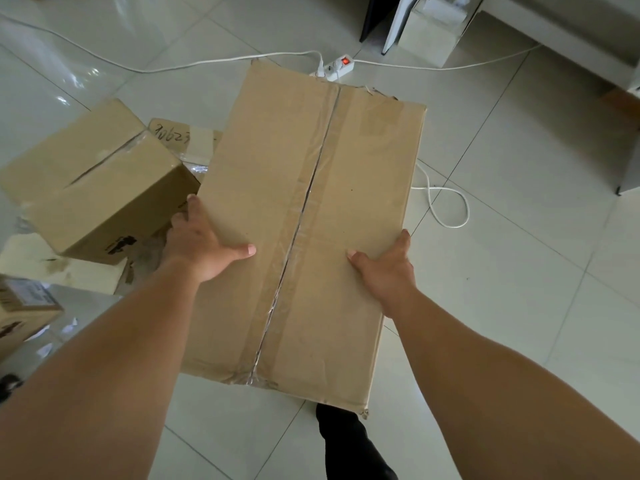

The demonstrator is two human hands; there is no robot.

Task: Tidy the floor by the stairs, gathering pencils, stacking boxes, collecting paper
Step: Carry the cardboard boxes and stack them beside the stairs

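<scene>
A large flat cardboard box (pixel 311 216), taped down its middle seam, is held above the tiled floor. My left hand (pixel 204 244) grips its left edge with the thumb lying on top and the fingers under the side. My right hand (pixel 384 268) grips the right edge the same way. To the left a smaller sealed cardboard box (pixel 93 181) sits tilted on other flattened cardboard (pixel 183 136) with handwritten numbers. Another small labelled box (pixel 24 310) stands at the far left edge. Scraps of white paper (pixel 69 323) lie on the floor near it.
A white power strip (pixel 337 65) with a lit red switch lies beyond the held box, its cables (pixel 446 209) trailing across the tiles. White furniture (pixel 429 26) stands at the back right. A black-clad foot (pixel 349 441) shows under the box.
</scene>
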